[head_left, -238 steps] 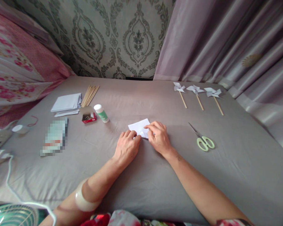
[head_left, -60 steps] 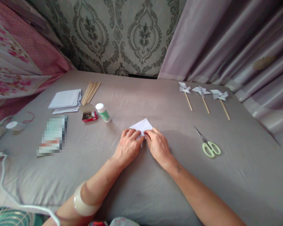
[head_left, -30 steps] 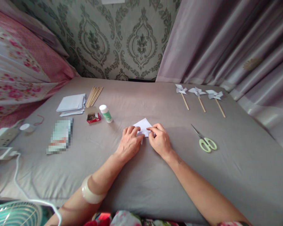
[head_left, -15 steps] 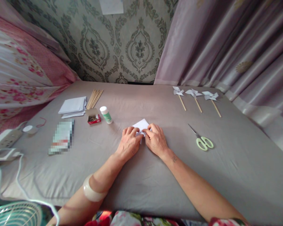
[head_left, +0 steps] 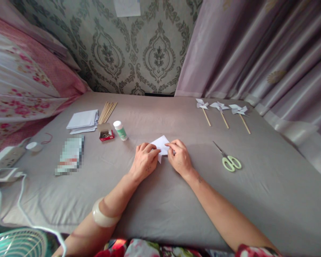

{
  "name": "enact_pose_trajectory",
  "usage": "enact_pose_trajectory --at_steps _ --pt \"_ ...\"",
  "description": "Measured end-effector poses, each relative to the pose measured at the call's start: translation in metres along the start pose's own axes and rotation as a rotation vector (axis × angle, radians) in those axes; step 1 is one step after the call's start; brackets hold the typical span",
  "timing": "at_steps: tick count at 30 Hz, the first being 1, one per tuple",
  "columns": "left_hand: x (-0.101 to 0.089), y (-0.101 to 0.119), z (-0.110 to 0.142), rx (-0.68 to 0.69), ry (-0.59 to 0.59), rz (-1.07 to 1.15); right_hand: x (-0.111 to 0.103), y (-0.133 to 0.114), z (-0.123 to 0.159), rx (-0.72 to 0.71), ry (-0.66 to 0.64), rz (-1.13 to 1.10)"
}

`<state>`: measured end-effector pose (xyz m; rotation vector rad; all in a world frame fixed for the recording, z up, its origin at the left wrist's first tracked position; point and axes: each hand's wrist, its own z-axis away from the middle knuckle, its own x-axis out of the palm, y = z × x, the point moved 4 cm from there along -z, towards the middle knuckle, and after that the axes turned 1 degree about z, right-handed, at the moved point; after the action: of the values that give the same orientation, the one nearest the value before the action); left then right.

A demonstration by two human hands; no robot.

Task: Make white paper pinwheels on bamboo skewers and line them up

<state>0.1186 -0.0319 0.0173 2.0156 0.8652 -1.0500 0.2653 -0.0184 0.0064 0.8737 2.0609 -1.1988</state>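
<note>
Head view: a small folded piece of white paper (head_left: pixel 161 142) lies on the grey fabric-covered surface (head_left: pixel 166 203) between the two hands, one corner pointing away from the person and one narrow tip projecting toward them. The left hand (head_left: pixel 144 161) is curled over the left edge, fingers bent and thumb drawn in, holding the paper. The right hand (head_left: pixel 181 158) is narrow at the right edge, index finger on the upper face, thumb bent close below; that edge is partly hidden, so a true pinch cannot be confirmed. Handling, as judged: very light, thin and pliable, stiffer where doubled, not slippery when dry, easily torn or crumpled at its points. Preferred hold: flat fingertips on the broad face near the left edge, with a light pinch at the opposite edge; avoid the unsupported tip. The fabric beneath will probably yield under load, so a sharp crease calls for squeezing rather than downward pressure. Pale-green-handled metal scissors (head_left: pixel 226 157) lie well apart, to the right of the right hand.
</note>
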Motion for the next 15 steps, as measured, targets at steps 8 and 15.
enact_pose_trajectory --at_steps 8,15 --pt "-0.010 -0.015 -0.001 -0.284 0.095 0.057 -0.002 -0.003 0.005 -0.042 -0.048 0.081" --pt "-0.004 -0.016 0.002 -0.305 0.051 0.064 0.003 -0.009 0.005 -0.090 -0.141 0.204"
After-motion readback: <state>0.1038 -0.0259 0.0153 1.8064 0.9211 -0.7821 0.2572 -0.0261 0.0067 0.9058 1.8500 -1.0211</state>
